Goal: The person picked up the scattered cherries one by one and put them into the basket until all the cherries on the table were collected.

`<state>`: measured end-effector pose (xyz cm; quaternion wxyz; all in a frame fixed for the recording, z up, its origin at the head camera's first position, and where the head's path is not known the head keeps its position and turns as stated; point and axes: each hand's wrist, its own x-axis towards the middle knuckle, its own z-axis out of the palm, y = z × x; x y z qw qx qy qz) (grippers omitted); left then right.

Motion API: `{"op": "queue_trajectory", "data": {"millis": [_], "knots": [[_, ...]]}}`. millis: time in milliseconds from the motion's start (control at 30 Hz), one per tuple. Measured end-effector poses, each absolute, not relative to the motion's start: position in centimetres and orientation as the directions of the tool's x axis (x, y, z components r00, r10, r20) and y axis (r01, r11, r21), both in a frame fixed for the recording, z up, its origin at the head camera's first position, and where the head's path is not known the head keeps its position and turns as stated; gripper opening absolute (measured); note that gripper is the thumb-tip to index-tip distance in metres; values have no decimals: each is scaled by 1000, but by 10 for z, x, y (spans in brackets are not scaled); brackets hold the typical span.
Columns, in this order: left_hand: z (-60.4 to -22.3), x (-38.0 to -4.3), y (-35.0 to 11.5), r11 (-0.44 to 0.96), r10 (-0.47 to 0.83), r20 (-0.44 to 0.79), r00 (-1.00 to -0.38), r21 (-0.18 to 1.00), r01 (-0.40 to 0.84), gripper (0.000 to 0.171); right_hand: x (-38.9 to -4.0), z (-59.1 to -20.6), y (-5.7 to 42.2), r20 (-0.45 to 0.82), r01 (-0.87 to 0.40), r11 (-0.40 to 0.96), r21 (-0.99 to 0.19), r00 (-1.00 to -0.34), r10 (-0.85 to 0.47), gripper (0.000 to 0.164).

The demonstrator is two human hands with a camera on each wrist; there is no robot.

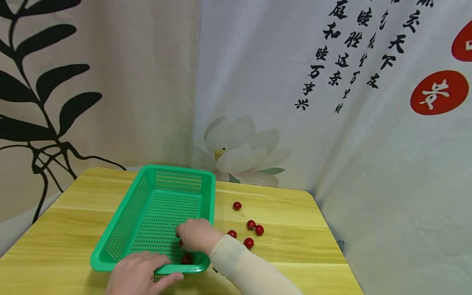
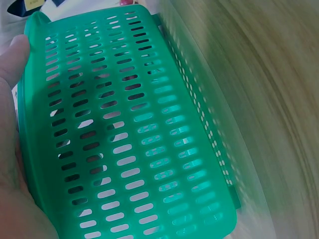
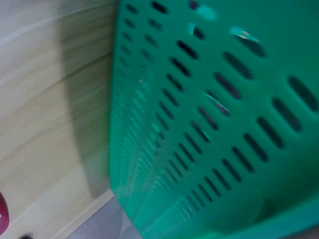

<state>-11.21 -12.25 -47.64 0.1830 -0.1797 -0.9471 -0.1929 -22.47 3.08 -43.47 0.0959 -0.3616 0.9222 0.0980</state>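
A green plastic basket (image 1: pixel 212 196) with slotted walls sits on the wooden table. My left hand (image 1: pixel 138 272) grips its near rim, fingers over the edge and thumb on the outer side; the left wrist view shows that thumb side beside the basket wall (image 2: pixel 127 124). Inside the near right part, my right hand (image 1: pixel 199 235) reaches down with curled fingers, a bit of dark red cherry (image 1: pixel 180 243) showing at the fingertips. Another cherry (image 1: pixel 187 259) lies on the basket floor near the front. From the right wrist camera, the basket wall (image 3: pixel 224 124) hides the fingers.
Right of the basket, several cherries lie on the table (image 1: pixel 295 246): one at the back (image 1: pixel 237 205), a joined pair (image 1: pixel 251 224), one in front (image 1: pixel 248 243) and one by the right wrist (image 1: pixel 232 233). Printed cloth (image 1: pixel 258 82) hangs behind the table.
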Motion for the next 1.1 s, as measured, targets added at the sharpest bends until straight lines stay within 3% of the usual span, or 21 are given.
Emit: {"op": "queue_trajectory", "data": {"millis": [167,433,533,633,733,800,967,1100], "knots": [[-475,-113,-122,862,260,422,-869,305,406,35,-225,-439,28,-274,-666,721,189,-741,-613,10],[-476,-114,-122,857,259,453,-853,300,420,34,-222,-438,27,-289,-653,710,264,-756,-588,8],[-476,-113,-122,854,261,466,-845,296,427,35,-224,-426,36,-204,-676,709,200,-737,-645,19],[-475,-113,-122,858,264,462,-847,288,425,38,-234,-409,55,-17,-691,719,71,-722,-692,30],[-475,-113,-121,865,268,443,-855,281,416,42,-250,-396,82,185,-674,738,-38,-730,-658,21],[-474,-113,-122,869,268,431,-861,278,410,42,-263,-392,101,249,-626,774,-99,-768,-590,18],[-475,-113,-122,867,270,434,-859,277,413,38,-299,-408,147,168,-444,879,-175,-893,-418,22],[-477,-112,-122,862,280,436,-855,277,424,37,-317,-435,172,44,-341,917,-206,-940,-339,30]]}}
